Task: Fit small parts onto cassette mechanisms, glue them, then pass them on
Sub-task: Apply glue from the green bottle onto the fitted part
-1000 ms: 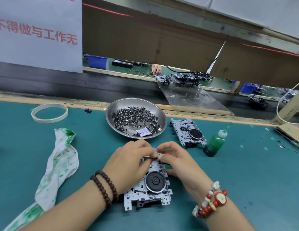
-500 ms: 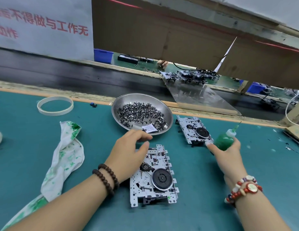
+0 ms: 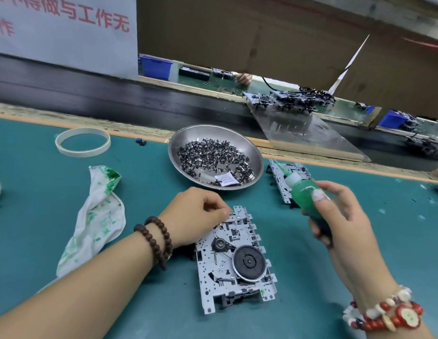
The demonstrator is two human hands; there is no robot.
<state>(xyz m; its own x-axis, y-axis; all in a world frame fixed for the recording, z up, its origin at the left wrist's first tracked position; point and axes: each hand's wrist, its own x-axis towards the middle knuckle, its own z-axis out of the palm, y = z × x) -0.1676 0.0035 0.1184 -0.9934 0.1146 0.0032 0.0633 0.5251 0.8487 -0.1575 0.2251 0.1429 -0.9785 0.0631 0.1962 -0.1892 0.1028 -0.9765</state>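
Observation:
A silver cassette mechanism [image 3: 235,263] with a black flywheel lies flat on the green mat in front of me. My left hand [image 3: 196,215] rests curled on its far left corner, fingertips touching the metal frame. My right hand [image 3: 340,216] holds a green glue bottle [image 3: 303,194] lifted off the mat, its nozzle pointing up and to the left. A second cassette mechanism [image 3: 286,177] lies behind the bottle. The steel bowl [image 3: 188,140] further back holds several small dark metal parts [image 3: 213,157].
A green-stained white rag [image 3: 98,216] lies to the left, with a white tape ring [image 3: 82,142] beyond it. A black conveyor belt [image 3: 91,99] runs along the bench's far edge, with a clear plastic ramp [image 3: 308,135] and several mechanisms [image 3: 293,99] across it.
My right hand left the mechanism, reached to the glue bottle standing at the right and lifted it. My left hand stayed on the mechanism's upper left corner.

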